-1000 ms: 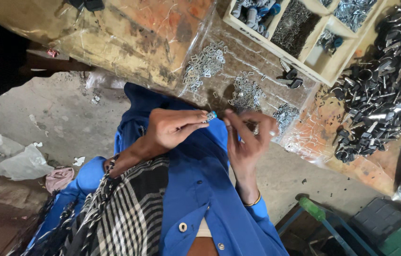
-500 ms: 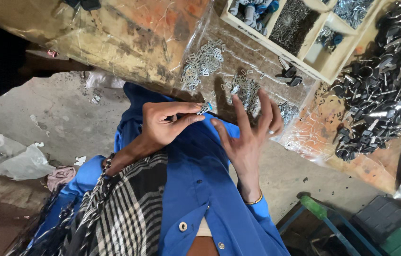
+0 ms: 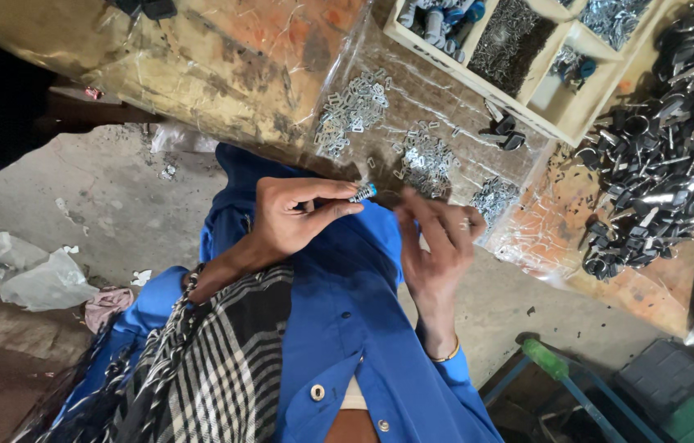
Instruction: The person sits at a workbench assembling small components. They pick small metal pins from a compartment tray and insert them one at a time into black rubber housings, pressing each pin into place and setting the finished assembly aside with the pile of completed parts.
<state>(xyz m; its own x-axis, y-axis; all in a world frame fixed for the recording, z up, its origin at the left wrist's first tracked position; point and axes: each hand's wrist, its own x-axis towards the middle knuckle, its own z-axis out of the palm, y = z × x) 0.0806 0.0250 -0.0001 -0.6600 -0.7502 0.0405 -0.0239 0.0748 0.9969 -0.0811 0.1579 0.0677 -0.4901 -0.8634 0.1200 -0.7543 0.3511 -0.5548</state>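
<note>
Several clip heaps [image 3: 355, 111] crowd the worktop [image 3: 224, 66]; left hand [image 3: 294, 217] pinches a small cylinder [image 3: 362, 194] pointing right, right hand [image 3: 437, 246] open, empty.

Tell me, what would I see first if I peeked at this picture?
Probably the two hands in the middle: the left hand pinches a small silvery part with a blue end, and the right hand is open beside it. Next, the big heap of dark metal pieces at the right, and the little piles of shiny clips on the bench above.
</note>
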